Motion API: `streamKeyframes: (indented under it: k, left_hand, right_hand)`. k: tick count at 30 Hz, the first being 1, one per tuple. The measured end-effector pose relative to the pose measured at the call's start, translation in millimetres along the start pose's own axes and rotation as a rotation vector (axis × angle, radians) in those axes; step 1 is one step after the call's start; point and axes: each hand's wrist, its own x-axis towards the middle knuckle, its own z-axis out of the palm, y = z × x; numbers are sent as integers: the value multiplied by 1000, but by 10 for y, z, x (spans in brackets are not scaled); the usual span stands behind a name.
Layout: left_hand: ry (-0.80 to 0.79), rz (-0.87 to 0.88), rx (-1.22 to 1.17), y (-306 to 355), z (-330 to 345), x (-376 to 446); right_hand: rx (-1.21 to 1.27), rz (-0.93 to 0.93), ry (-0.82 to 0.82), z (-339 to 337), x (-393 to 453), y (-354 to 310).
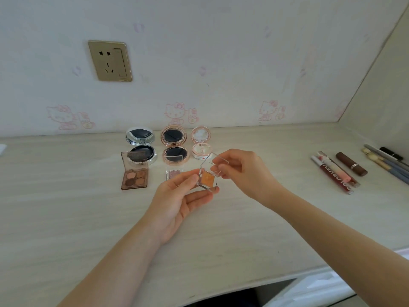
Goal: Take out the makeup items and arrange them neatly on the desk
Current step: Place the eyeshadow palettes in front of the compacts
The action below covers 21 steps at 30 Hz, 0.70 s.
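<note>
A pale wood-grain desk [88, 218] runs the width of the corner, backed by cream wallpaper [221, 52] printed with faint pink cartoon cats, and a brass-coloured wall socket [110, 61] sits high on the left.

Over the middle of the desk, both bare forearms reach in. The left hand [177, 202] is palm-up, its thumb and fingers curled round the base of a small clear square case holding an orange eyeshadow pan [207, 179], lifted clear of the desk. The right hand [241, 171] pinches the case's clear hinged lid [212, 163] between thumb and fingertips, the lid standing swung up.

Against the wall stands a row of three open round compacts: a silver compact with a black puff [141, 145], just beside it a rose-gold compact with a dark puff [174, 145], then a smaller pink pearly compact [201, 142]. In front of the silver one lies an open brown four-pan eyeshadow palette [134, 173], its lid propped up. Near the left thumb rests another clear square case with a pinkish pan [174, 170], also open.

Well apart on the right lie a dark red lip gloss tube [332, 173], a pink-and-clear gloss tube [339, 171] touching it, a brown lipstick [351, 166], and, near the right edge, a bundle of grey-handled makeup brushes [385, 165] with a slim black stick [390, 153] behind them.
</note>
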Motion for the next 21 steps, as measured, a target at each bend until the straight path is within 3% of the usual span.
streamKeyframes:
  k: [10, 16, 21]
  left_hand:
    - [52, 156, 280, 0, -53, 11]
    - [217, 439, 937, -18, -103, 20]
    - [297, 552, 1421, -76, -121, 8]
  right_hand:
    - [10, 88, -24, 56, 138, 48]
    - [-117, 57, -60, 79, 199, 85]
    - [-397, -142, -102, 148, 181, 136]
